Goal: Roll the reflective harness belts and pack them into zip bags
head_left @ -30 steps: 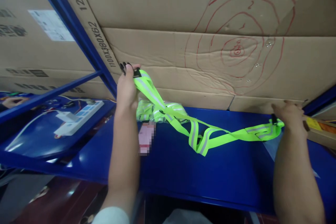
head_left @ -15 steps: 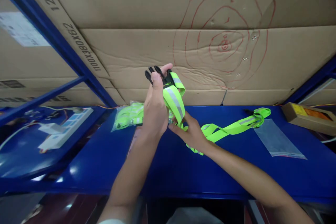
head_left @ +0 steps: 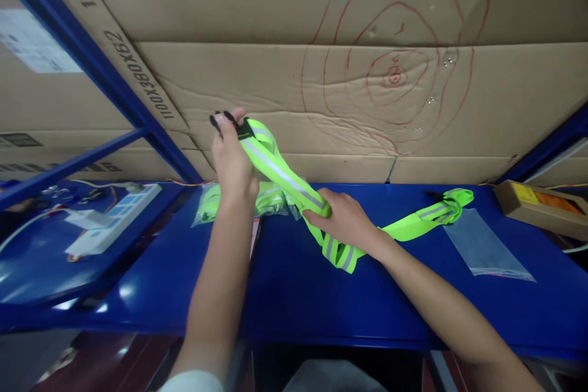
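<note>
A neon-yellow reflective strap (head_left: 285, 175) with a grey stripe stretches slantwise between my two hands. My left hand (head_left: 234, 162) is closed on its black buckle (head_left: 245, 129), whose prongs poke out past the thumb. Lower down, my right hand (head_left: 346, 219) grips the strap between thumb and fingers. Looped strap hangs below that hand, and more of it runs right along the shelf to a bundled end (head_left: 452, 205). Behind my left wrist lies a clear bag (head_left: 206, 203) with more neon strap inside.
A blue metal shelf (head_left: 294, 300) spans the front. Flat on its right side is a clear zip bag (head_left: 489, 248), beside a small cardboard box (head_left: 542, 205). A white power strip (head_left: 117, 220) sits at left. Cardboard (head_left: 257, 73) with red drawn rings stands behind.
My left hand has moved left with the buckle, and my right hand slightly right. The strap between them, curled before, is now drawn out long. More of the bagged straps shows.
</note>
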A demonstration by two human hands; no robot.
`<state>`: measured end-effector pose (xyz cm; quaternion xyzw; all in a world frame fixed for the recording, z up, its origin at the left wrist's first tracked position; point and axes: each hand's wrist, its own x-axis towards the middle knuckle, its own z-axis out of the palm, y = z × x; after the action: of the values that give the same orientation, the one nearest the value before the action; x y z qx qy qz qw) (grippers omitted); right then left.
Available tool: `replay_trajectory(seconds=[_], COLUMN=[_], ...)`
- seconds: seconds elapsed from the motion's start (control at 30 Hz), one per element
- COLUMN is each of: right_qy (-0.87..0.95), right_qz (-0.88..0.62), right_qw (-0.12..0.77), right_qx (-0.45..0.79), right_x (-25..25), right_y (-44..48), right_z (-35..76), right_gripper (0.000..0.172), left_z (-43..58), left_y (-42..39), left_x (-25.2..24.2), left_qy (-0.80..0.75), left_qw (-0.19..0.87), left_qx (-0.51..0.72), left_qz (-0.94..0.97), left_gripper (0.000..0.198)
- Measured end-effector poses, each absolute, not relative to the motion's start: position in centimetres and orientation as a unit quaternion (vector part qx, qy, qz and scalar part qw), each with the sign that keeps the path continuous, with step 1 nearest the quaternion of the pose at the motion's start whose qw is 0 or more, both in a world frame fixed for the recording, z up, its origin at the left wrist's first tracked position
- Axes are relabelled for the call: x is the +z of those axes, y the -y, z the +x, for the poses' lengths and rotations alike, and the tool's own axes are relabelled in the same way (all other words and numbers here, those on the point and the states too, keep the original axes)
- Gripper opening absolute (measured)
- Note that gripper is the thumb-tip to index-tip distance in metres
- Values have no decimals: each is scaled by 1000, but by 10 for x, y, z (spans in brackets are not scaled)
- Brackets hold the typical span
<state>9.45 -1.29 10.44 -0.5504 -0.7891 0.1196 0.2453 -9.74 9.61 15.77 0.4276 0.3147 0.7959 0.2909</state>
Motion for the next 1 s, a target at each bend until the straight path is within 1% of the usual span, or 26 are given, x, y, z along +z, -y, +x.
replay_trajectory(seconds=[0.17,0.3,0.43,0.63,0.73,0.8,0.87,0.9,1.0], right_qy=[797,797,806,809,809,818,823,819,776], right_qz=[-568,-580,-574,-566,-548,-514,-478,-465,-438], right_qw=[178,131,105,90,125,154,191,228,400], right_qx=[102,105,103,132,172,207,239,246,214], right_x=[104,105,112,113,103,97,94,95,105], right_y=[14,17,22,23,16,9,2,-2,-6], right_z=[94,93,95,99,104,110,118,122,132], right_gripper=[45,48,47,44,52,61,64,64,56], left_z=[-117,-126,-136,-133,-112,-97,-86,-82,-76], left_y=[-130,-148,-156,-148,-124,-102,-79,-69,-43], left_x=[142,131,127,134,144,152,159,162,168], left_qy=[-355,-370,-366,-373,-362,-359,-340,-327,-296], left_qw=[279,303,341,359,400,408,407,405,408], left_qx=[809,806,800,792,745,702,661,642,581], left_qz=[376,347,330,322,392,460,531,563,639], left_gripper=[55,43,36,35,36,41,44,44,42])
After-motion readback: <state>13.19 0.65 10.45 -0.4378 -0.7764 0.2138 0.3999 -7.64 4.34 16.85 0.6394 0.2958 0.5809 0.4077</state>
